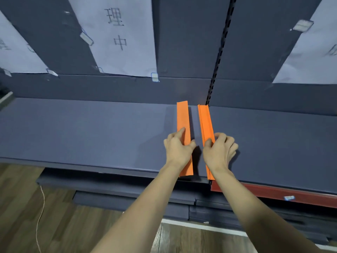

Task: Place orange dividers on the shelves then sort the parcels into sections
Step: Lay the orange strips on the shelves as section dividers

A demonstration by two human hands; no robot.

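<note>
1. Left hand (177, 148) rests on the left orange divider (183, 121), forefinger laid along its face and thumb at its right edge, pinching the strip lightly.
2. Right hand (219, 149) pinches the right orange divider (205, 121) between thumb and curled fingers.
3. Both strips lie front to back on the dark grey shelf (91, 128), side by side, a narrow gap between them, near the slotted upright (220, 52).
4. Each divider looks like thin folded card or sheet with a raised lip: probably light and fairly stiff lengthwise, but easy to bend or slide.
5. Holding near the front end, as now, suits nudging them straight; pressing the flat flange should keep them from skating.
6. White paper labels (124, 37) are taped to the back panel. No parcels are in view.
</note>
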